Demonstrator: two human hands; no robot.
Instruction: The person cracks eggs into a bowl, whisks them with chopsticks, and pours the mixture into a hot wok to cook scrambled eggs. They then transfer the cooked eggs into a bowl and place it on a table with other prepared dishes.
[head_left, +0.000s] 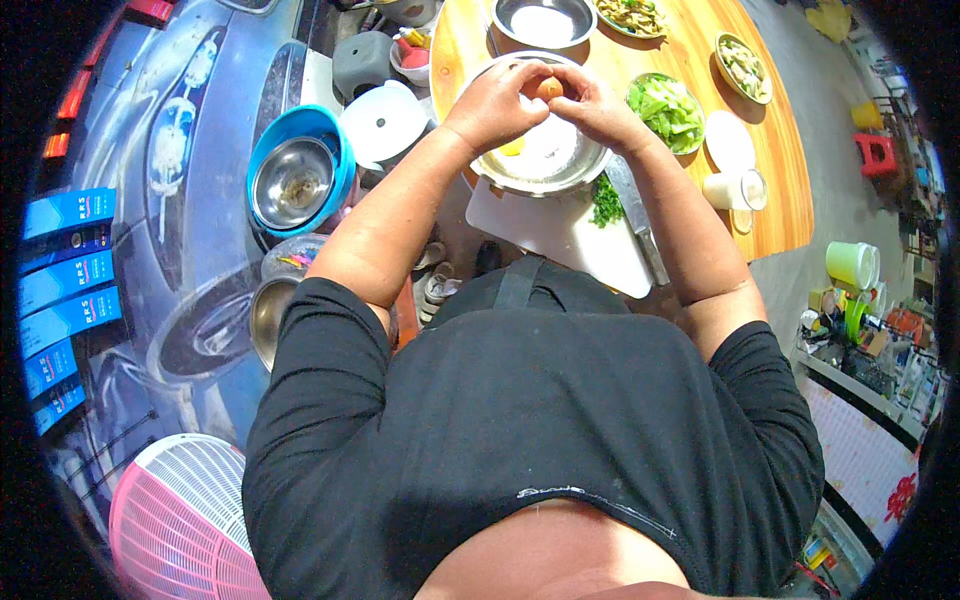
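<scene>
Both my hands hold a brown egg [549, 88] over a wide metal bowl [545, 187]. My left hand [503, 104] curls its fingers against the egg from the left, and my right hand [598, 108] closes on it from the right. Whether the shell is cracked, I cannot tell. White powder, like flour, lies in the bowl, with a yellow egg yolk [513, 147] at its left side. Below the bowl, a white cutting board [560, 240] bears chopped green herbs [606, 201] and a knife [634, 205] beside them.
Around the wooden table [790, 215] stand a steel bowl [543, 22], a plate of cut green vegetables [667, 113], two more food dishes, a white plate [730, 142] and a glass jar [735, 190] of something white. At left is a blue basin [343, 150] holding a metal bowl.
</scene>
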